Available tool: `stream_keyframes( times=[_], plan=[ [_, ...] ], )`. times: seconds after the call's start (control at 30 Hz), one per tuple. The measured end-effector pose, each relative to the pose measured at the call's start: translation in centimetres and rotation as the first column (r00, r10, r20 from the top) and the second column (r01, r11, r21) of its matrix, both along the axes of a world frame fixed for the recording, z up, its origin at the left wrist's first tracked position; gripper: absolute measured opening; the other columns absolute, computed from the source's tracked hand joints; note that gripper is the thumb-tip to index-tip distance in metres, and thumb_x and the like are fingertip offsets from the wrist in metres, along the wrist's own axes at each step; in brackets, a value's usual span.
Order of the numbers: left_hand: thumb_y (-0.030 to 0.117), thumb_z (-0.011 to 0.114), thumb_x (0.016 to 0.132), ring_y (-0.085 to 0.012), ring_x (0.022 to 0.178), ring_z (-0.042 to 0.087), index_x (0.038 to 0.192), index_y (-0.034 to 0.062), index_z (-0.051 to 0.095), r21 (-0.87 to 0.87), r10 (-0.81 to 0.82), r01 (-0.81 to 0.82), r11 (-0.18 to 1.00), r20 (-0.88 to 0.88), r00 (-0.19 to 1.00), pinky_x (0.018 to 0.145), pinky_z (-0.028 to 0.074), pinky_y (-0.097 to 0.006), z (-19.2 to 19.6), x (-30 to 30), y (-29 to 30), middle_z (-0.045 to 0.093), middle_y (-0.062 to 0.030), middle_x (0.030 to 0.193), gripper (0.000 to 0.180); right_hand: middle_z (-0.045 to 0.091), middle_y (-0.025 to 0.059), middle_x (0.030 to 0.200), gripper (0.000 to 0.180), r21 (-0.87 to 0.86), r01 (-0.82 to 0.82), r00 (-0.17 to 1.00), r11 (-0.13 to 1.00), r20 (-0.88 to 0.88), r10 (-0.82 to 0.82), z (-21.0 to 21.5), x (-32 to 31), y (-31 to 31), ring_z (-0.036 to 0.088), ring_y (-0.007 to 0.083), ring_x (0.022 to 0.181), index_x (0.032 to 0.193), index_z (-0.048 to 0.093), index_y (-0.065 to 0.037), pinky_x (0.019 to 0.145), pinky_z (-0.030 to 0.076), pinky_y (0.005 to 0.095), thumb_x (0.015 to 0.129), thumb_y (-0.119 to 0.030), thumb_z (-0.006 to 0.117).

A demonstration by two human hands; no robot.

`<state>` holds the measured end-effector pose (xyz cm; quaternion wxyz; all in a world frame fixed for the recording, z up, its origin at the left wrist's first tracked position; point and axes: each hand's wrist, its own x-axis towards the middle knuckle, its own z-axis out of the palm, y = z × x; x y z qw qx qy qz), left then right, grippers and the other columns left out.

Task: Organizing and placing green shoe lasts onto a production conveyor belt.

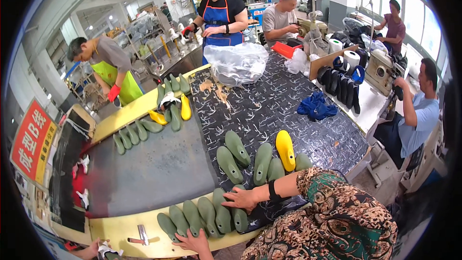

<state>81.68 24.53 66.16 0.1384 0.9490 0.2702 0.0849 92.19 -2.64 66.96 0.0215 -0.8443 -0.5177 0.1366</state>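
A row of green shoe lasts lies side by side on a yellow ledge in front of me. My left hand rests at the near ends of the lasts toward the row's left, its fingers spread. Across the right end of the row reaches my right hand, a black band on the wrist and its fingers stretched over the lasts; it covers part of them. Beyond it, more green lasts and one yellow last lie on a dark patterned table.
A hammer lies on the near yellow ledge. Bottom left, another person's hand holds something partly hidden. Past the grey conveyor belt are more lasts. A blue cloth and plastic bag lie on the table. Several co-workers surround it.
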Motion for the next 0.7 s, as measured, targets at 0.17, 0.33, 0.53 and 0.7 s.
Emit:
stream_keyframes(
  times=[0.17, 0.33, 0.53, 0.7],
  plan=[
    [0.038, 0.071, 0.064, -0.0532, 0.129, 0.015, 0.095, -0.004, 0.066, 0.139, -0.058, 0.028, 0.99, 0.218, 0.974, 0.096, 0.021, -0.066, -3.2, 0.1, 1.6, 0.032, -0.0264, 0.137, 0.052, 0.042, 0.0229, 0.121, 0.11, 0.105, -0.115, 0.977, 0.988, 0.189, 0.094, -0.1, 0.9, 1.2, 0.04, 0.0326, 0.116, 0.14, 0.024, -0.007, 0.086, 0.036, 0.0443, 0.051, -0.034, 0.083],
    [0.042, 0.071, 0.069, -0.0506, 0.13, 0.015, 0.097, -0.0024, 0.067, 0.099, -0.104, 0.083, 0.992, 0.234, 0.967, 0.101, 0.017, -0.064, -5.1, 1.5, 5.3, 0.031, -0.0208, 0.137, 0.052, 0.045, 0.0146, 0.12, 0.089, 0.195, -0.071, 0.996, 0.978, -0.03, 0.078, 1.7, 2.5, 1.9, 0.042, 0.03, 0.116, 0.134, 0.034, -0.01, 0.091, 0.032, 0.044, 0.053, -0.011, 0.071],
    [0.044, 0.069, 0.068, -0.0536, 0.125, 0.02, 0.101, 0.0028, 0.066, 0.144, 0.077, -0.07, 0.987, -0.046, 0.996, 0.094, 0.028, -0.063, 0.7, 1.0, 7.2, 0.035, -0.0244, 0.132, 0.053, 0.03, 0.0233, 0.141, 0.091, 0.121, -0.09, 0.989, 0.989, -0.106, 0.103, 0.8, 1.9, 2.4, 0.028, 0.0371, 0.131, 0.144, 0.021, -0.012, 0.104, 0.021, 0.0531, 0.068, -0.023, 0.07],
    [0.039, 0.066, 0.073, -0.0464, 0.128, 0.019, 0.121, 0.003, 0.051, 0.094, 0.037, -0.056, 0.994, 0.188, 0.982, 0.099, 0.024, -0.058, 1.4, 0.7, 5.0, 0.03, -0.0227, 0.134, 0.062, 0.029, 0.0232, 0.142, 0.092, 0.088, -0.055, 0.989, 0.995, -0.133, 0.067, 0.5, 1.7, 2.8, 0.029, 0.0375, 0.131, 0.144, 0.021, -0.012, 0.104, 0.02, 0.0548, 0.067, -0.02, 0.071]
  ],
)
